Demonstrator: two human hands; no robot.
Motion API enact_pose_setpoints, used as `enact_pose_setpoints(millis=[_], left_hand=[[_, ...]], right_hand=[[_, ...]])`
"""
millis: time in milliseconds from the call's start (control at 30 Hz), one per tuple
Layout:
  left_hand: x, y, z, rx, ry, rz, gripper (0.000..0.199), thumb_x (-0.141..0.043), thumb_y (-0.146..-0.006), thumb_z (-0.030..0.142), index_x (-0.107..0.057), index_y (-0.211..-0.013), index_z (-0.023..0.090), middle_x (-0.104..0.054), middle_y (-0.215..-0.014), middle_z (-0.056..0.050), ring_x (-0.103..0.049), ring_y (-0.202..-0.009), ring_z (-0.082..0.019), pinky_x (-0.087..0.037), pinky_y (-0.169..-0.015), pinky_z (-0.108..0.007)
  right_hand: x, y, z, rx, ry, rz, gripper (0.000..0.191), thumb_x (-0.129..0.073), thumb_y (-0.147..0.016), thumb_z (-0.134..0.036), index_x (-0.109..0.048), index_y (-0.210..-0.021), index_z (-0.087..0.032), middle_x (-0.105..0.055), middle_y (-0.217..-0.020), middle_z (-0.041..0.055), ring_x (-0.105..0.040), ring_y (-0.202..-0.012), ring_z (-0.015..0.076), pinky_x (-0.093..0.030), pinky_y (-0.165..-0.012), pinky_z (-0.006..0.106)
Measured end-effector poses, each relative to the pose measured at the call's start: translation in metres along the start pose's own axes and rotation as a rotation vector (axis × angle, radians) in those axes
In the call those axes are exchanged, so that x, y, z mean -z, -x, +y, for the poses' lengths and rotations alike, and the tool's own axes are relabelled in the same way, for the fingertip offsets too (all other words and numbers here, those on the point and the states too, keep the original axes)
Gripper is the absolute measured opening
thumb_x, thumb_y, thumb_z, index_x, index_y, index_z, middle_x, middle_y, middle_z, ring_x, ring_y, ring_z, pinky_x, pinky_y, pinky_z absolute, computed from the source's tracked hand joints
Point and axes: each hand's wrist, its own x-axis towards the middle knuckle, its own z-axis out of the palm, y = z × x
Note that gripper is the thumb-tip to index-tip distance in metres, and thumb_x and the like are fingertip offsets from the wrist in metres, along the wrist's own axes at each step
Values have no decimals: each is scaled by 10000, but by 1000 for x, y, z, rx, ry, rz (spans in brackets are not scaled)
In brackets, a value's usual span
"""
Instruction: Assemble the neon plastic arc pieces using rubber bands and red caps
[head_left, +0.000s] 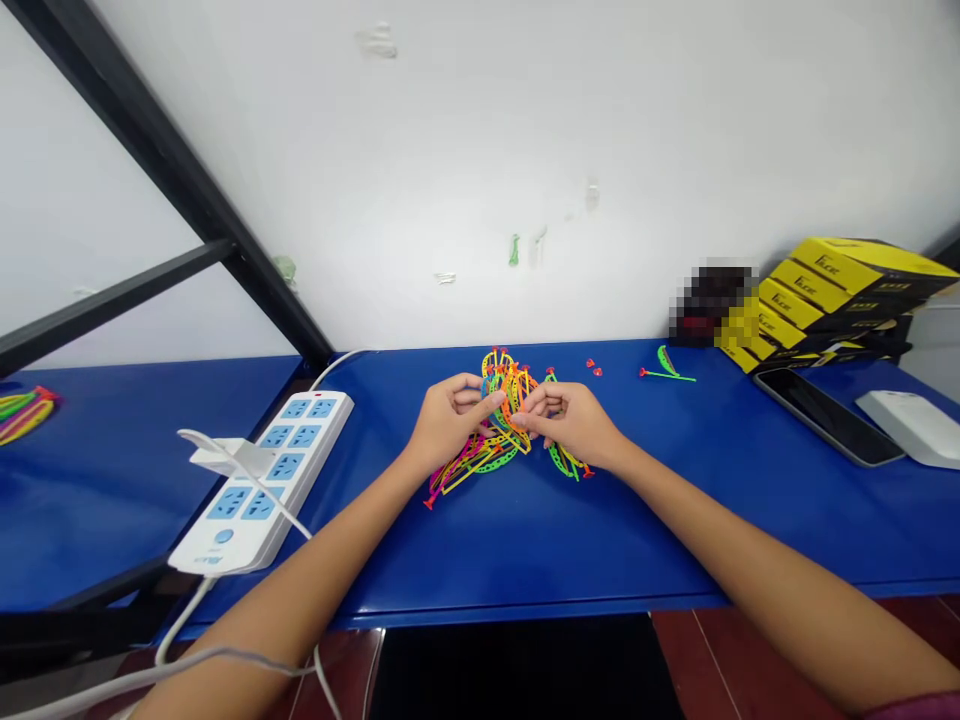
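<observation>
Left hand (442, 422) and right hand (576, 425): fingers curled, thumb-to-finger gaps narrow; I cannot tell exact grip. Between and beneath: heap of slim multicoloured plastic bows and sticks (499, 462), on glossy blue metal-look tabletop (525, 560). Rightward, I log small red plastic pieces (598, 372), black flat phone (829, 417). Leftward: white power strip (286, 466).

R sleeve (922, 706) dk maroon, edge only vis; hands (576, 420) bare.

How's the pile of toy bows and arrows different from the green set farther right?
The pile mixes many colours; the green set has one red tip. The pile outsizes the green set. Left hand and right hand are at the pile; the green set lies apart. Both look plastic.
</observation>
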Motion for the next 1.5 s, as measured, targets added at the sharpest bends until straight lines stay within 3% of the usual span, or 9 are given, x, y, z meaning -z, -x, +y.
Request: enact_pose_setpoints(millis=[333, 467, 633, 833, 1133, 1367, 1500], left_hand=[[1, 1, 2, 28, -19, -28, 576, -890, -727, 656, -589, -944, 216, -702, -622, 27, -667, -450, -178, -541, -419, -272], [2, 0, 1, 24, -9, -39, 567, -901, -728, 637, -614, -953, 203, -723, -649, 17, -664, -458, -164, -579, -458, -280], [1, 0, 1, 25, -1, -20, 583, -942, -687, 589, -613, -956, 190, -738, -656, 8, -664, -437, -158, -514, -406, -226], [0, 2, 2, -18, -36, -9, 544, -950, -692, 536, -654, -970, 174, -785, -757, -32, -690, -438, -180, -497, -385, -231], [2, -2, -2, -18, -18, 3, 567, -865, -758, 654, -688, -975, 162, -760, -713, -40, -720, -520, -212, -587, -449, -287], [-2, 2, 2, -40, -81, -6, 516, -828, -803, 643, -682, -968, 176, -712, -639, 5, -653, -422, -169, -477, -386, -233], [-4, 5, 4, -23, -55, -42, 501, -873, -780, 566, -678, -1017, 170, -749, -688, -13, -660, -457, -164, -520, -438, -248]], right_hand=[[-1, 1, -2, 30, 67, -9, 388, -774, -864, -587, -677, -770, -224, -691, -649, 14, -651, -557, 175, -500, -488, 284], [1, 0, -3, 47, 87, -23, 378, -776, -869, -563, -661, -768, -217, -677, -651, 9, -641, -554, 156, -492, -497, 269], [0, 1, -3, -8, 62, -73, 386, -782, -864, -572, -657, -823, -209, -660, -662, -3, -635, -559, 150, -496, -464, 250], [0, 3, -4, -46, 59, -145, 444, -777, -869, -604, -627, -747, -204, -685, -626, 7, -606, -509, 134, -483, -460, 248], [10, 1, -16, -21, -68, -132, 511, -832, -795, -668, -637, -788, -196, -650, -645, -13, -580, -517, 117, -489, -469, 246], [9, 0, -5, -55, 15, -214, 470, -769, -862, -643, -625, -795, -200, -671, -648, -1, -605, -535, 129, -502, -498, 255], [7, 0, 1, -40, 81, -170, 429, -751, -889, -603, -639, -794, -200, -654, -639, -6, -610, -555, 141, -494, -507, 261]])
